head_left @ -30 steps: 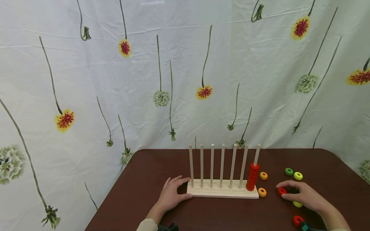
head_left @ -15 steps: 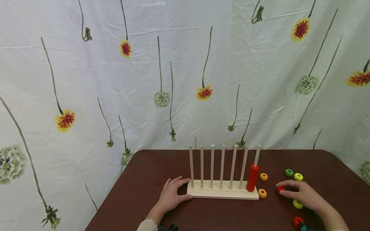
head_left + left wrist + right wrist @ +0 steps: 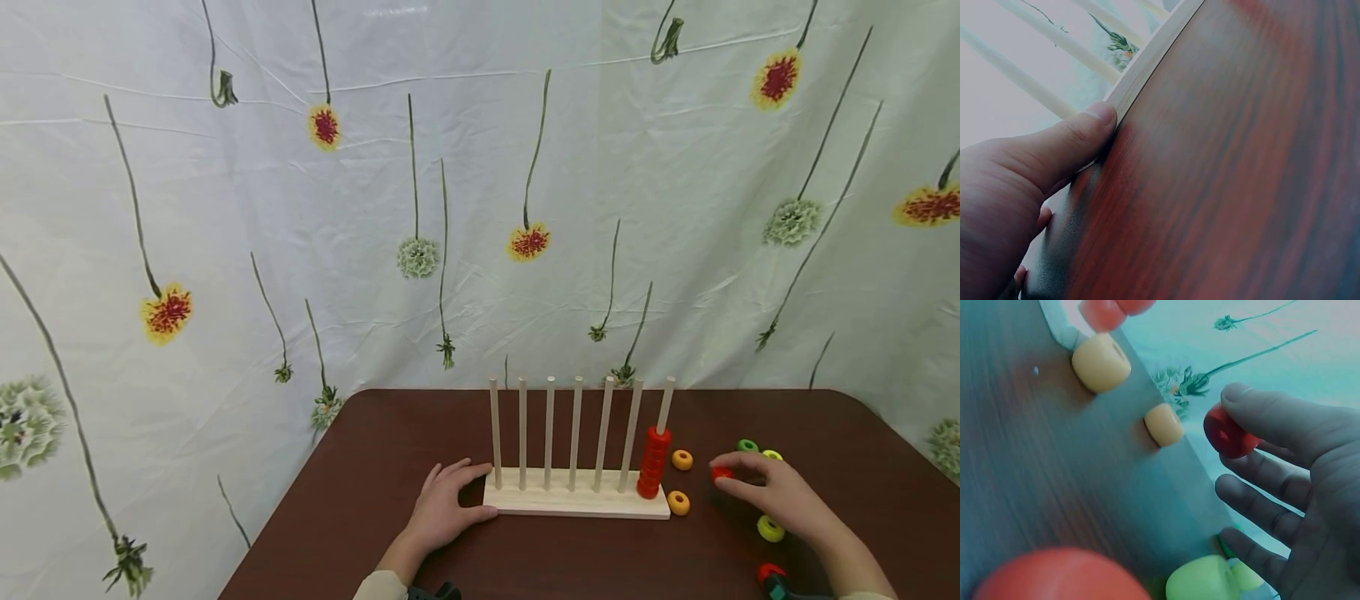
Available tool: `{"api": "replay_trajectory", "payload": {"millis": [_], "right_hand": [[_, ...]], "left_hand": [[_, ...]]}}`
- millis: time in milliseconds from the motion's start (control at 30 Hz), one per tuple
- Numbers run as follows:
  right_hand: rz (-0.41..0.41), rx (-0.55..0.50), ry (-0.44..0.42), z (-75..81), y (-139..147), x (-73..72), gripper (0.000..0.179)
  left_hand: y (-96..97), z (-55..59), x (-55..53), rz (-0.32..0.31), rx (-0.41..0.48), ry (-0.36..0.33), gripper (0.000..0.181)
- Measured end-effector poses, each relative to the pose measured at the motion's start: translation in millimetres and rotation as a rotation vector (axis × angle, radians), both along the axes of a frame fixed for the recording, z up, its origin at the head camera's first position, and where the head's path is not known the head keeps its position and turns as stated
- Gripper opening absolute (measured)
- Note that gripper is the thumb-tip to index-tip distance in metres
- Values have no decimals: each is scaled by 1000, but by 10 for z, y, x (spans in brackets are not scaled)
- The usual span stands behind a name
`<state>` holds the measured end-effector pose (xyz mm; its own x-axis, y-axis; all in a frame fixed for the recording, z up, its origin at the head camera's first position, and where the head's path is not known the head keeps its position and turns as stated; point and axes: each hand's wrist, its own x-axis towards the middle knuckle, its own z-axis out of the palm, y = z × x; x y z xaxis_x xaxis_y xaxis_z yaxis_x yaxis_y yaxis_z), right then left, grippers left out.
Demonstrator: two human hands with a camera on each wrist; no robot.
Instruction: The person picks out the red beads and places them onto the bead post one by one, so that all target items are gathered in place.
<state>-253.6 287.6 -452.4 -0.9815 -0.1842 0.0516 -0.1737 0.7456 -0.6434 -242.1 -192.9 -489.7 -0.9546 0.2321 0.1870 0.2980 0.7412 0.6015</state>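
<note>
A pale wooden peg stand (image 3: pixel 573 502) with a row of upright rods is on the table, and red beads (image 3: pixel 654 464) are stacked on its rightmost rod. My left hand (image 3: pixel 442 507) holds the stand's left end, thumb at the front edge and a fingertip at the back corner. The thumb (image 3: pixel 1088 128) against that edge shows in the left wrist view. To the right of the stand, my right hand (image 3: pixel 783 492) pinches a loose red bead (image 3: pixel 1225 432) between thumb and index finger. Its other fingers stay spread, and the bead hangs above the table in the right wrist view.
Two orange beads (image 3: pixel 678 502) lie just right of the stand. Behind the right hand are a green bead (image 3: pixel 746 446) and a yellow bead (image 3: pixel 772 455). A yellow-green bead (image 3: pixel 769 528) and another red bead (image 3: pixel 768 572) lie near the right wrist. A flower-print cloth (image 3: pixel 450 208) hangs behind the table.
My right hand has taken hold of the red bead and lifted it, moving slightly back and left. The left hand keeps its hold on the stand.
</note>
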Motion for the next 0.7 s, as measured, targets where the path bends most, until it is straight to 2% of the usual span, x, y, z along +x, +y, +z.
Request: {"api": "replay_trajectory", "payload": {"millis": [200,533,700], "right_hand": [[-5,-1,87,54,-76,16,34],[-57,-21,182,200,-219,84,36],[-75,-56,251,283,-271,117,34]], "left_hand": [[0,-4,-2,0,-3,2,65],[1,-8,-3,0,-3,-2,65],[1,-3,-6,0,-1,0,64]]}}
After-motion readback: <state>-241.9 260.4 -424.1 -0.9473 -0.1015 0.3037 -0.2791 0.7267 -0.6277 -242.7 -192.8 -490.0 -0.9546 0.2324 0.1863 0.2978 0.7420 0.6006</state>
